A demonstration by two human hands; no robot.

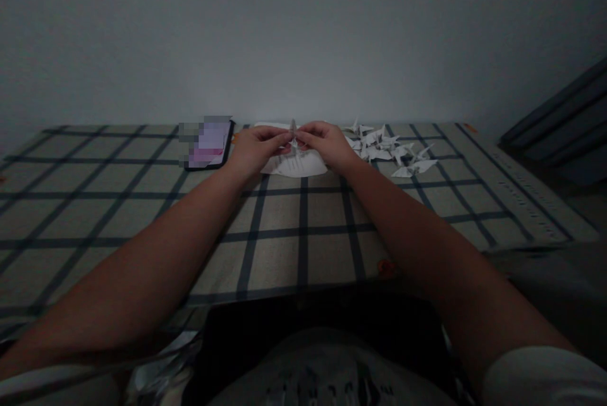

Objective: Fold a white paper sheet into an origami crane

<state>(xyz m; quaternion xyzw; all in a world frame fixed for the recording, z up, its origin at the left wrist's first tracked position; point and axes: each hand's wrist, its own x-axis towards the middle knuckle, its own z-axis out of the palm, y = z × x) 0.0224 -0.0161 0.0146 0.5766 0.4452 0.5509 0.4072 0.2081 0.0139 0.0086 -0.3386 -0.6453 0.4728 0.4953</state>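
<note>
Between my fingertips is a small folded piece of paper [293, 131], narrow and pointing upward. My left hand [258, 150] pinches it from the left side, and my right hand [325, 143] pinches it from the right. Both hands are closed, with thumbs and fingers nearly meeting. Beneath them a white sheet of paper [296, 164] with faint print lies on the cloth. Just right of my right hand sits a loose group of white folded paper cranes [379, 143]. The exact folds of the piece in my fingers are too small to make out.
A phone [211, 143] with a lit, partly blurred screen lies left of my left hand. The checked tablecloth [284, 248] covers the table, which meets a plain wall [303, 33] at the back. Dark folded fabric [564, 121] stands at the far right.
</note>
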